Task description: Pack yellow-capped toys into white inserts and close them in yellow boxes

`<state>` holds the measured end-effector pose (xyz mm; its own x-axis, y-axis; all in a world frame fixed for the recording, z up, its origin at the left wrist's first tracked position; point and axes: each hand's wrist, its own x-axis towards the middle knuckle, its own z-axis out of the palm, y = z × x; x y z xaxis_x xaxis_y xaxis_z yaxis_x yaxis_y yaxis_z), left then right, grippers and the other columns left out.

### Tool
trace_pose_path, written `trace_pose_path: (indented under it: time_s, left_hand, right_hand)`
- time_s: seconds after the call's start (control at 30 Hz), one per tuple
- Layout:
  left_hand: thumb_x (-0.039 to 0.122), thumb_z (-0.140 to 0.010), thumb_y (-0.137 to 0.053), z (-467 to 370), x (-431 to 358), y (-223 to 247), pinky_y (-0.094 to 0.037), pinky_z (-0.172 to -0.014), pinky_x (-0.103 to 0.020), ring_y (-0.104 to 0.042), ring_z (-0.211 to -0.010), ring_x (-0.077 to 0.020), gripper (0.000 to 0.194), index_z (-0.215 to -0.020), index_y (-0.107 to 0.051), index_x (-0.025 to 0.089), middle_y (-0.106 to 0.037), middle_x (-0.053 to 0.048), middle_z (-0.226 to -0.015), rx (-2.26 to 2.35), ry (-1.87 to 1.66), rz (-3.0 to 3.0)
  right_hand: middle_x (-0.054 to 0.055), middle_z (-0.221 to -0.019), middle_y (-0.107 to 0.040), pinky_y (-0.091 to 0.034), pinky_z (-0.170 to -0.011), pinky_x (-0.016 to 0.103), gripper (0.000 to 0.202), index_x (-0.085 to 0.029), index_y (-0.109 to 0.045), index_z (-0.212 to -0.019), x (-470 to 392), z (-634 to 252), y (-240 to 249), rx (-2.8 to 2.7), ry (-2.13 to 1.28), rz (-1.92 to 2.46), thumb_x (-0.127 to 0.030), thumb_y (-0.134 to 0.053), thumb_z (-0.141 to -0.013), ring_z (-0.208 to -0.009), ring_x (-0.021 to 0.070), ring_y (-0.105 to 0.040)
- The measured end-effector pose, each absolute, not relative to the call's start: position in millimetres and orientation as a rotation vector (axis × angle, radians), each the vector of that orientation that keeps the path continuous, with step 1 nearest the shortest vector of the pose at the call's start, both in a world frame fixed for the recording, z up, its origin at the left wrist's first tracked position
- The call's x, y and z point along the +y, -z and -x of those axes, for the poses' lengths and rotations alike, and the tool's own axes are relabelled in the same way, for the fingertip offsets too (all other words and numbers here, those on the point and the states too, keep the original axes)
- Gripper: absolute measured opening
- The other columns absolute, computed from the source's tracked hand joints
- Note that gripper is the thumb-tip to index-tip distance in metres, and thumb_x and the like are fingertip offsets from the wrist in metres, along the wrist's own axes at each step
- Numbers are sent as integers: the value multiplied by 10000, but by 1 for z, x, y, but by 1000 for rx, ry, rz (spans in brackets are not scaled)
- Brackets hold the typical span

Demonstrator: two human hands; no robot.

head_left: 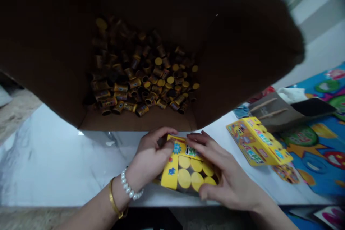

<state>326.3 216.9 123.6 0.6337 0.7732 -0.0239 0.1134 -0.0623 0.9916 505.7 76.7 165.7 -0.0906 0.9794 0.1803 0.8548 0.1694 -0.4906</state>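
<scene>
A yellow printed carton (169,172) rests near the front edge of the white marbled table, with several yellow round tub ends (184,179) showing in its face. My left hand (152,158) grips its left side and upper corner, thumb on the printed panel. Around the right side curls my right hand (225,172), fingers over the top edge and thumb against the lower tubs. Just beyond both hands stands a large open brown cardboard box (140,125), lying with its opening towards me. Inside it is a loose heap of small yellow and dark tubs (151,79).
To the right sits another yellow printed carton (258,143), tilted on the table (88,161). Behind it are a paper bag with handles (277,111) and a bright blue patterned sheet (320,140). The cardboard box's dark right wall (250,50) reaches out above the table.
</scene>
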Motion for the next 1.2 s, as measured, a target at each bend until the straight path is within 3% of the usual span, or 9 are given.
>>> trace_pose_path:
  time_s: [0.17,0.33,0.47,0.57,0.7,0.8,0.87,1.07,1.2]
  left_hand:
    - [185,-862,-464,-324,216,-138,-419,-1081,-471,-563,-1221,-262,486,-1325,-612,197,-654,-90,-1304,727,-671,-2099]
    - [306,-897,-457,-325,213,-130,-504,-957,-337,-653,-1084,-209,395,-1199,-704,238,-716,-57,-1211,770,-619,-1891]
    - [496,-825,-544,-322,210,-118,-539,-808,-319,-680,-942,-230,409,-1078,-729,232,-747,-57,-1089,989,-616,-1659]
    - [547,-805,-530,-319,212,-111,-524,-786,-333,-658,-936,-249,414,-998,-711,228,-722,-63,-1064,1004,-687,-1788]
    - [549,-823,-501,-313,198,-104,-500,-718,-335,-621,-883,-251,380,-937,-656,222,-667,-76,-1012,1112,-881,-1902]
    - [576,-843,-518,-315,167,-105,-446,-574,-287,-596,-771,-222,384,-975,-608,227,-647,-60,-921,1045,-828,-1815]
    - [557,-873,-518,-320,143,-105,-444,-597,-275,-584,-744,-204,343,-937,-599,231,-635,-38,-835,853,-691,-1781]
    - [505,-864,-562,-342,99,-94,-457,-670,-270,-554,-714,-169,322,-815,-599,189,-621,-43,-791,310,-206,-1588]
    - [574,-876,-530,-351,97,-97,-447,-701,-286,-546,-760,-181,395,-786,-551,190,-624,-51,-803,407,-185,-1503]
  right_hand:
    - [66,-1276,-639,-489,-999,365,332,-267,-593,-1260,65,-517,-150,-1285,-396,1862,-420,-518,-975,-1169,227,-605]
    - [83,-1154,-670,-542,-884,362,318,-212,-582,-1149,69,-514,-130,-1107,-666,1824,-447,-556,-936,-1050,227,-641]
    - [79,-1061,-669,-520,-873,374,284,-202,-612,-1071,58,-515,-134,-1064,-294,1906,-423,-602,-893,-969,221,-630]
    - [66,-974,-652,-521,-818,357,360,-210,-574,-1174,26,-504,-130,-848,-31,1932,-452,-582,-907,-880,204,-621]
    - [54,-888,-675,-518,-561,285,635,-228,-372,-1426,-23,-454,-96,-624,-517,1809,-563,-540,-914,-618,158,-621]
    - [187,-1232,-644,-579,-693,322,1002,-194,-118,-1566,-36,-429,-86,-566,-621,1657,-629,-634,-826,-918,236,-706]
    - [220,-1372,-568,-558,-901,387,1005,-173,-61,-1584,-36,-438,-96,-578,-578,1663,-596,-616,-860,-1135,268,-652]
    - [133,-1388,-588,-439,-1097,449,574,-216,-558,-1358,-31,-505,-139,-836,-346,1964,-531,-624,-883,-1279,286,-555]
    - [135,-1430,-554,-426,-1116,460,597,-219,-502,-1408,-35,-503,-137,-862,-407,1936,-528,-593,-906,-1316,273,-530]
